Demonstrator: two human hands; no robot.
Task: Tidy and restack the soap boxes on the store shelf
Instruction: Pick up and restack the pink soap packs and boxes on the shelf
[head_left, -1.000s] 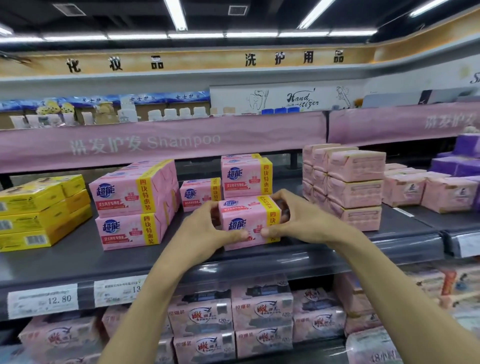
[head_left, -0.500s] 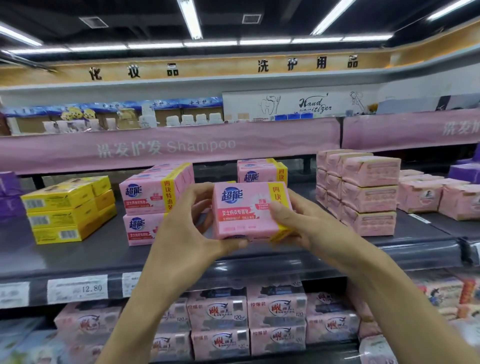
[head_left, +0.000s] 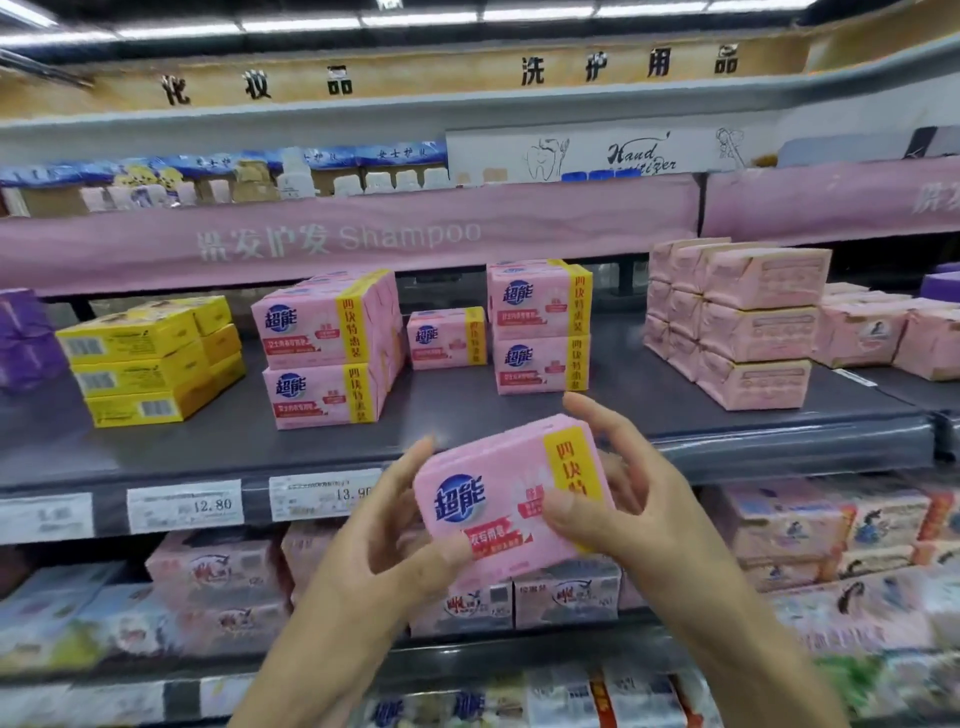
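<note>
Pink soap box (head_left: 506, 493) between both hands.

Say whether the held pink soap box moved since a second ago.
Yes. The pink soap box came off the shelf deck, down in front of the price rail.

We count six pink soap packs (head_left: 540, 306) facing us: one held pack (head_left: 511, 499) nearest, two stacked left, one alone far back, two stacked right of it. Yellow boxes (head_left: 135, 374) stand three high at far left. We see three price labels (head_left: 184, 505).
</note>
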